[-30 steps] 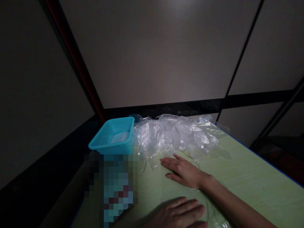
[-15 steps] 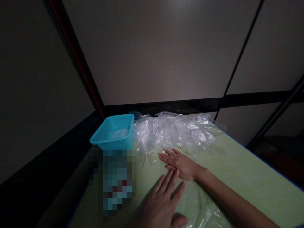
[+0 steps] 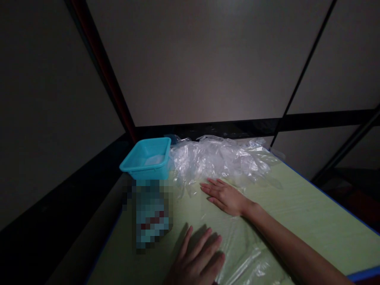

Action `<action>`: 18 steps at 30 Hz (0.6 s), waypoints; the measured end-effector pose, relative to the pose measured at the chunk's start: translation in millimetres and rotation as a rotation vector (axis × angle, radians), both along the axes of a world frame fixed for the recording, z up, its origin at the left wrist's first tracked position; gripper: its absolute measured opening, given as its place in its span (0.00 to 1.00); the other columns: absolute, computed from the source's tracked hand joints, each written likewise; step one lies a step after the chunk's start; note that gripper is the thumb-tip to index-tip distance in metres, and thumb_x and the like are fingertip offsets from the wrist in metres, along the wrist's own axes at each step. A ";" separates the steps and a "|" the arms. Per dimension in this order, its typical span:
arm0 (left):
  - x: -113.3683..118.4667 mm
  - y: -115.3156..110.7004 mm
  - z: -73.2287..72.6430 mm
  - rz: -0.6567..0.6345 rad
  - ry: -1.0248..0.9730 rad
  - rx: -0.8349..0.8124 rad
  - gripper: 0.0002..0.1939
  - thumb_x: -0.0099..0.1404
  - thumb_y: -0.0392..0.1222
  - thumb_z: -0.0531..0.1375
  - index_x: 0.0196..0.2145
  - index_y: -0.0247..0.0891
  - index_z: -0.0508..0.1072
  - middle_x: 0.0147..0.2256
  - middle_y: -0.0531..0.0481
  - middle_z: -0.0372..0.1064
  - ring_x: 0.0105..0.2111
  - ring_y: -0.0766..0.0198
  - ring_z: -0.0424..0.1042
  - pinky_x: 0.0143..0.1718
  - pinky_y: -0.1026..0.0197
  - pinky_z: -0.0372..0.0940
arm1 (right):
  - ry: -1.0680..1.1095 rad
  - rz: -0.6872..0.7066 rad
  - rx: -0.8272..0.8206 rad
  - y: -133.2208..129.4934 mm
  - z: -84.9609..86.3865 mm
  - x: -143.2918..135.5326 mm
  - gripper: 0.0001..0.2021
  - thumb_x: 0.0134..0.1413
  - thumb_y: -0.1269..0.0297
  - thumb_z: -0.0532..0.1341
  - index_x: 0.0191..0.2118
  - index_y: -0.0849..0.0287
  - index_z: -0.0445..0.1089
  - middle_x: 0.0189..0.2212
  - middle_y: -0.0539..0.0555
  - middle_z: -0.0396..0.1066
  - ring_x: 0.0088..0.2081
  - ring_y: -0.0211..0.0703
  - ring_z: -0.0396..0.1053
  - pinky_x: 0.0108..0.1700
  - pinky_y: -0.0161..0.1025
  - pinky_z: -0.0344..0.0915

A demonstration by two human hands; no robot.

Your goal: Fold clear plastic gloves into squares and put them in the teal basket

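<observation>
My right hand (image 3: 227, 196) lies flat with fingers out at the far end of a clear plastic bag (image 3: 237, 245) spread on the table (image 3: 308, 213). Nearer to me, my left hand (image 3: 199, 257) has its fingers spread, by the left edge of that bag; whether it touches the plastic I cannot tell. Beyond my right hand sits a crumpled heap of clear plastic bags (image 3: 216, 156). Neither hand grips anything. The near end of the spread bag runs out of view at the bottom.
A turquoise plastic basket (image 3: 150, 173) with something pale inside stands at the back left. In front of it lies a blurred-out object (image 3: 152, 215). Pale wall panels (image 3: 213, 67) rise behind the table, whose blue edge (image 3: 326, 196) slants down the right.
My left hand has drawn back toward me, away from my right hand, with its fingers spreading. The right hand stays flat in nearly the same place. The view has shifted slightly.
</observation>
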State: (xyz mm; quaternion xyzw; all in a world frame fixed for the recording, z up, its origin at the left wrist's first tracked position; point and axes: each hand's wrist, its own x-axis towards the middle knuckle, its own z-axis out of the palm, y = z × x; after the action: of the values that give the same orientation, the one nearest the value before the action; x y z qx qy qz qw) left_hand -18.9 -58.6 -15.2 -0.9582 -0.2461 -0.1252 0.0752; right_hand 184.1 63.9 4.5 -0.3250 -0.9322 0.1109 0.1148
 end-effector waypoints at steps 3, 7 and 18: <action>-1.4 -1.1 10.4 -0.040 -0.057 -0.097 0.14 0.61 0.34 0.58 0.45 0.44 0.68 0.51 0.54 0.67 0.55 0.59 0.60 0.62 0.47 0.35 | 0.076 -0.018 0.035 -2.4 13.8 6.8 0.22 0.62 0.61 0.48 0.60 0.60 0.55 0.60 0.55 0.55 0.63 0.48 0.43 0.61 0.51 0.46; -9.1 3.9 28.2 0.065 -0.088 -0.295 0.16 0.59 0.30 0.56 0.43 0.46 0.70 0.53 0.54 0.66 0.57 0.56 0.57 0.59 0.38 0.38 | 0.307 -0.190 0.013 -18.4 42.6 25.0 0.19 0.62 0.62 0.49 0.56 0.60 0.61 0.55 0.58 0.63 0.55 0.46 0.61 0.56 0.48 0.58; 53.1 -8.6 13.1 0.365 -0.144 -0.249 0.26 0.63 0.40 0.52 0.58 0.26 0.58 0.59 0.36 0.51 0.57 0.49 0.56 0.52 0.49 0.63 | 0.037 -0.307 -0.035 -108.5 9.6 17.0 0.25 0.62 0.64 0.47 0.62 0.68 0.49 0.62 0.62 0.47 0.62 0.49 0.45 0.61 0.49 0.49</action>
State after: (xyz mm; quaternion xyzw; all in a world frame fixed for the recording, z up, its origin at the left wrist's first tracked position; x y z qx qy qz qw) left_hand 34.2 -67.1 -2.1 -0.8883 -0.4337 -0.1460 -0.0401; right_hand 201.1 -44.6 14.1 -0.4634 -0.8672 0.1145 0.1418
